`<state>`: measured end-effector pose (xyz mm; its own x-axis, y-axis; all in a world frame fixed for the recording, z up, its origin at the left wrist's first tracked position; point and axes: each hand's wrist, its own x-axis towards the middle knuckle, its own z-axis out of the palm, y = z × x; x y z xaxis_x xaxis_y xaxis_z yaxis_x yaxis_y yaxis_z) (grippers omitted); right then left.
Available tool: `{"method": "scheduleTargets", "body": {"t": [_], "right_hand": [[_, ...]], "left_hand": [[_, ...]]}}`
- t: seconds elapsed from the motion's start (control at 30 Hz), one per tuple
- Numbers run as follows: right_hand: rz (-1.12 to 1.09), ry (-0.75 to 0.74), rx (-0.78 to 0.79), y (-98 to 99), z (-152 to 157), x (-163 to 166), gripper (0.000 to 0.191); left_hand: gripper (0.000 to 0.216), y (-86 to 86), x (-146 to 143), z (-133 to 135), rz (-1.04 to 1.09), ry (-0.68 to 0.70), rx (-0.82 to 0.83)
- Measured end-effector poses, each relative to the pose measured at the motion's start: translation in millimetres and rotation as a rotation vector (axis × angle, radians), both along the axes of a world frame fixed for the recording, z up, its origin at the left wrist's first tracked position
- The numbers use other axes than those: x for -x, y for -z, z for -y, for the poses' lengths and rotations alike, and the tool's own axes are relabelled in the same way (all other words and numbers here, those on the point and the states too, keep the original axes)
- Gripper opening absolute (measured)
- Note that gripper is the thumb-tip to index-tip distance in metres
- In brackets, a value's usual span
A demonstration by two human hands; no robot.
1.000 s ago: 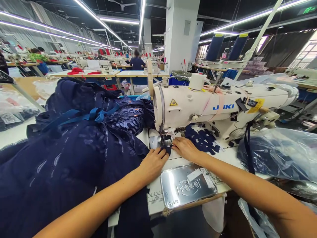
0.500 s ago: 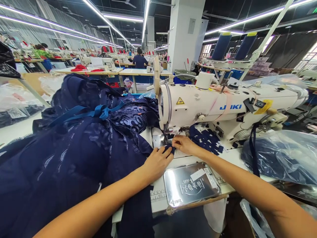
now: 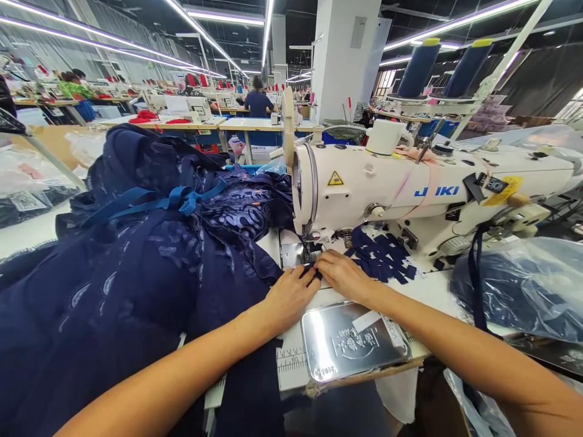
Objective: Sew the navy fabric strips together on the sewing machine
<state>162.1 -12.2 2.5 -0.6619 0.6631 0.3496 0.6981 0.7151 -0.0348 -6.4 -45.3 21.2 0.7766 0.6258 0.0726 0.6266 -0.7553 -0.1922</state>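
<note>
A white sewing machine (image 3: 350,176) stands over the work surface, with its presser foot (image 3: 310,250) low above a shiny needle plate (image 3: 291,255). Just in front of the foot, my left hand (image 3: 294,294) presses its bent fingers on a fold of navy fabric (image 3: 311,273). My right hand (image 3: 342,274) is closed at the same spot, fingertips gripping the fabric's edge beside the left fingers. What lies under the fingertips is mostly hidden. Small navy fabric pieces (image 3: 382,254) lie loose behind my right hand.
A large heap of navy lace garments (image 3: 150,267), tied with a blue ribbon (image 3: 182,200), covers the left side. A metal tin (image 3: 332,358) lies in front of my hands. Bagged navy fabric (image 3: 523,285) sits at right. Thread cones (image 3: 416,70) stand behind the machine.
My right hand has turned flatter, its fingers lying closer to the left fingers on the fabric. The left hand stays nearly in place. The view has shifted slightly.
</note>
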Motion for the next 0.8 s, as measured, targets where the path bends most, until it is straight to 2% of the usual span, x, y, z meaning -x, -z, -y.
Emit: {"method": "scheduleTargets", "body": {"t": [0.17, 0.23, 0.33, 0.57, 0.8], "right_hand": [[0.207, 0.005, -0.123, -1.3, 12, 0, 0.018], [0.248, -0.029, -0.128, -4.1, 9, -3, 0.022], [0.258, -0.086, -0.131, -5.8, -3, -9, 0.028], [0.226, -0.141, -0.115, -3.8, -22, -18, 0.034], [0.215, -0.142, -0.1, -4.1, -27, -20, 0.036]], "left_hand": [[0.019, -12.7, 18, -8, 0.093, 0.029, 0.102], [0.015, -15.6, 24, -13, 0.15, 0.036, 0.15], [0.021, -12.8, 23, -16, 0.206, 0.022, 0.184], [0.019, 1.1, -3, -12, 0.156, -0.08, -0.019], [0.017, 3.6, -6, -13, 0.163, -0.087, -0.07]]}}
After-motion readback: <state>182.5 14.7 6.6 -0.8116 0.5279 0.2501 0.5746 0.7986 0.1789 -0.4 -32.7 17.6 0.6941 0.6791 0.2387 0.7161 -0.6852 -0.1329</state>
